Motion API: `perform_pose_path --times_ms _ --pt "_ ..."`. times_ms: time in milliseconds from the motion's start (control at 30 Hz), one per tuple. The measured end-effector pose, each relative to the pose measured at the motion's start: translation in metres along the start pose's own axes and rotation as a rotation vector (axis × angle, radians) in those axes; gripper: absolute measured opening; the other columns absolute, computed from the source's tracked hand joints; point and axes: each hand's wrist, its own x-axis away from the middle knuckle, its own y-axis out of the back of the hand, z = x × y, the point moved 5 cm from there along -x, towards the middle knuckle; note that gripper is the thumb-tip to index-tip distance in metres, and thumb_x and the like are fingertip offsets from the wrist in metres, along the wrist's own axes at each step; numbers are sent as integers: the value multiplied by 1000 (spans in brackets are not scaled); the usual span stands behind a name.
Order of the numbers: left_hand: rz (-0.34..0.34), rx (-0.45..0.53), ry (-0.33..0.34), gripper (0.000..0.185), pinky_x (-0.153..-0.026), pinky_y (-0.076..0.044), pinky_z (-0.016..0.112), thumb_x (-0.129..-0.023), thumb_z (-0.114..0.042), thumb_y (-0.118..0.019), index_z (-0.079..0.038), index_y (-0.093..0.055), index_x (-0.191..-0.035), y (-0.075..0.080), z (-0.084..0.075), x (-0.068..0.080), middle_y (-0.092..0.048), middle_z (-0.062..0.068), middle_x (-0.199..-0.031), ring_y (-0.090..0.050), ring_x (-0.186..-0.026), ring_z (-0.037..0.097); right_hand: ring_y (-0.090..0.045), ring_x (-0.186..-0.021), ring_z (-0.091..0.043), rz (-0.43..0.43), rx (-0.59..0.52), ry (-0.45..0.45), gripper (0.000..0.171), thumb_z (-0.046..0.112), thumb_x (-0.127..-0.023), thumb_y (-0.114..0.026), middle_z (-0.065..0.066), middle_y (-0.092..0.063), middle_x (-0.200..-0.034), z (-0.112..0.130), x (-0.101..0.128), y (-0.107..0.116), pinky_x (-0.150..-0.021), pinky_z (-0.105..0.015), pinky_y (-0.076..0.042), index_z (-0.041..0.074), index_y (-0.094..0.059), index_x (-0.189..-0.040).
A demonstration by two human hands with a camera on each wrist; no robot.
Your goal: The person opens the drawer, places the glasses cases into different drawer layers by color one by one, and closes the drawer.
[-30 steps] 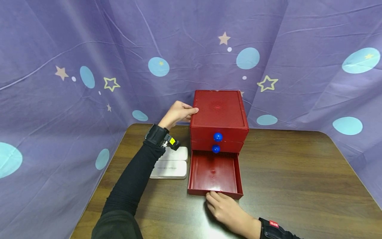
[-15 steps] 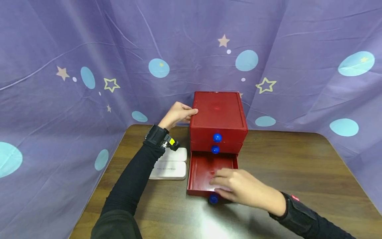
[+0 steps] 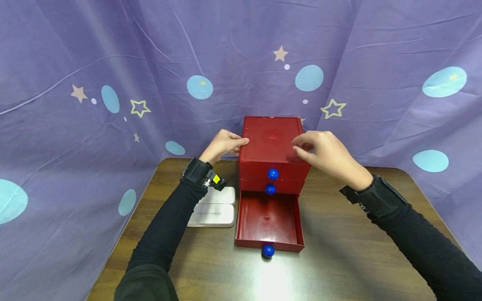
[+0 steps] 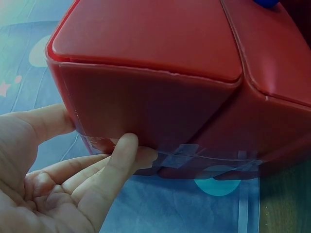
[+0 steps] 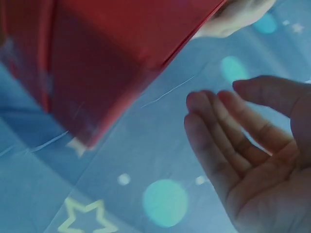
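A red drawer cabinet [image 3: 272,142] with round blue knobs stands on the table, its bottom drawer [image 3: 268,217] pulled out and bare inside. My left hand [image 3: 223,144] steadies the cabinet at its upper left edge. In the left wrist view, the thumb touches the top edge and fairly straight fingers [image 4: 119,158] rest against the side. My right hand [image 3: 325,152] hovers by the cabinet's upper right edge, fingers loosely bent with nothing in them. The right wrist view shows these fingers [image 5: 209,141] apart from the red cabinet wall.
Left of the drawer, two flat white cases [image 3: 212,215] lie one behind the other on the wooden table [image 3: 350,234], partly behind the left forearm. A purple curtain [image 3: 233,50] with stars and dots hangs right behind the cabinet.
My right hand has let go of the bottom drawer's front and risen, moving back to the cabinet's upper right. The drawer stays out, its blue knob now visible. My left hand has stayed put.
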Motion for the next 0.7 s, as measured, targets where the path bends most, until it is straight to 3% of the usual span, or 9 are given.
perform_pose_path --times_ms 167,333,533,700 --pt "-7 4 2 36 -78 -65 33 -93 -18 -75 9 -72 -117 -1 0 0 -74 25 -114 -73 -76 14 -69 -76 -25 20 49 -196 12 9 -93 -67 -13 -76 -84 -32 -17 -1 -66 -41 -53 2 -77 -95" --pt "-14 8 -5 36 -80 -65 34 -93 -18 -75 9 -72 -117 -1 1 1 -74 25 -111 -73 -75 13 -70 -81 -31 97 11 -354 25 19 -97 -67 -21 -76 -93 -59 -20 -15 -64 -43 -52 -3 -76 -106" --pt "-8 19 1 37 -89 -63 43 -93 -18 -75 11 -71 -116 -2 3 0 -75 21 -106 -73 -75 15 -72 -87 -34 212 -95 -453 41 25 -102 -62 -28 -74 -103 -76 -19 -32 -69 -39 -57 -11 -69 -121" --pt "-20 30 9 37 -88 -64 41 -93 -17 -74 11 -70 -118 -2 1 0 -75 22 -109 -73 -76 15 -76 -77 -26 288 -226 -510 43 25 -107 -55 -27 -75 -96 -80 -19 -39 -66 -35 -64 -14 -67 -120"
